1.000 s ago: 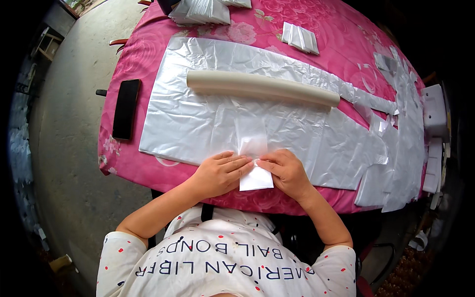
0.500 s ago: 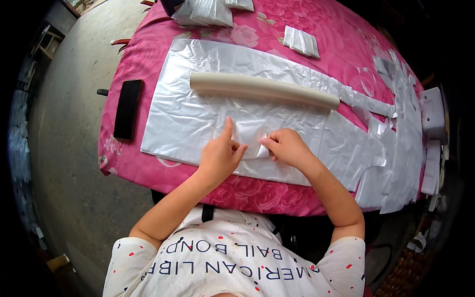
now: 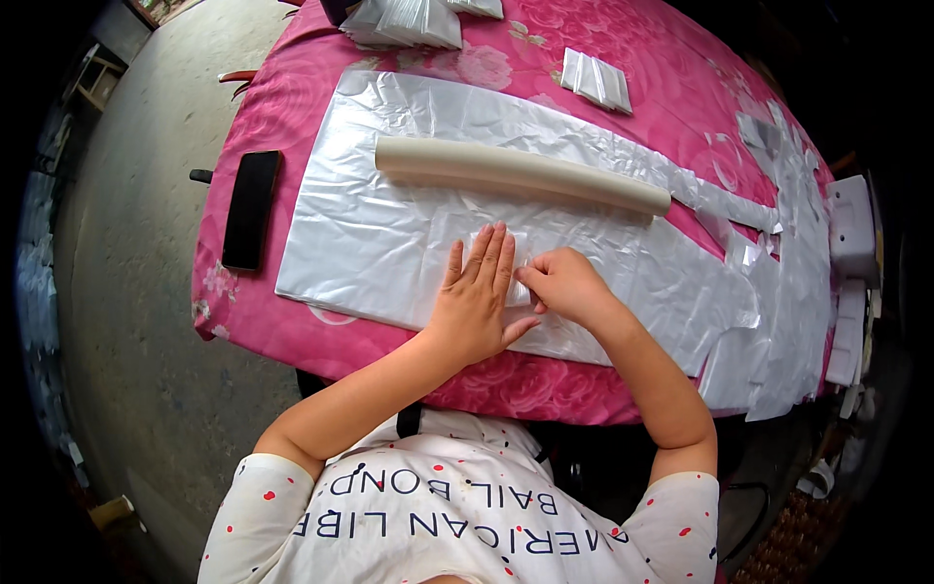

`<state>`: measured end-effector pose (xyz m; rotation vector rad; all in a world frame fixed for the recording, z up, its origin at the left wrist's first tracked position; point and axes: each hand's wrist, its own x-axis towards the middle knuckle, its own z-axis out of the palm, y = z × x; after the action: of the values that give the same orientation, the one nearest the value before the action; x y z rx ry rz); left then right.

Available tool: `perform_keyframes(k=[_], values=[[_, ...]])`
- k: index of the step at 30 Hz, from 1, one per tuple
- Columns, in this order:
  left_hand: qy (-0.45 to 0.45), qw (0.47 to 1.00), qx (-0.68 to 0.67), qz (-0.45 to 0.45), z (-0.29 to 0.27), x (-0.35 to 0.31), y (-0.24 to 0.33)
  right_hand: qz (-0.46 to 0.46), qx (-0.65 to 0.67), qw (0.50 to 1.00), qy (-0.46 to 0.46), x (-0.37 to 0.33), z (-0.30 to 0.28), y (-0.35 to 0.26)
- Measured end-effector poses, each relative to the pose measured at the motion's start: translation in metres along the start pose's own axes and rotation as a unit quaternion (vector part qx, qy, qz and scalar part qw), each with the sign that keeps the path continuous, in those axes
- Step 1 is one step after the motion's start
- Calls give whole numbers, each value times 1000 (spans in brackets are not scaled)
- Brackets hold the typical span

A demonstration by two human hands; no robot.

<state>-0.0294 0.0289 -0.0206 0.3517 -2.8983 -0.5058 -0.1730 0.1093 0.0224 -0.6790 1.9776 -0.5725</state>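
Note:
My left hand point(image 3: 474, 302) lies flat with its fingers stretched, pressing on a small folded piece of clear plastic film point(image 3: 520, 296) and covering most of it. Thumb and fingertips of my right hand point(image 3: 567, 284) are pinched together at the right edge of that piece. Beneath both hands spreads a stack of large translucent plastic sheets point(image 3: 341, 234), slightly wrinkled. Just beyond my fingers, a long beige cardboard tube point(image 3: 520, 175) rests across the sheets, slanting down to the right.
A black phone point(image 3: 251, 210) lies at the left on the pink flowered tablecloth point(image 3: 671, 83). Folded plastic packets point(image 3: 595, 82) sit at the far side, and a bigger pile point(image 3: 409, 24) stands farther back. Loose plastic strips point(image 3: 793, 311) hang over the right edge beside a white box point(image 3: 852, 229).
My left hand has moved right and flattened onto the folded film, where before only its index finger pointed out beside it. My right hand keeps its pinch at the edge.

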Motion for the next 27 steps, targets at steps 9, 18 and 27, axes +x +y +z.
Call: perform_keyframes(k=[9, 18, 27], values=[[-24, 999, -20, 10, 3, -1, -2, -79, -137, 977, 142, -24, 11, 4], [120, 944, -302, -46, -33, -45, -24, -376, -262, 851, 258, -17, 26, -4], [-275, 623, -569, -462, -54, -187, -64, -363, -212, 892, 168, -9, 126, -25]])
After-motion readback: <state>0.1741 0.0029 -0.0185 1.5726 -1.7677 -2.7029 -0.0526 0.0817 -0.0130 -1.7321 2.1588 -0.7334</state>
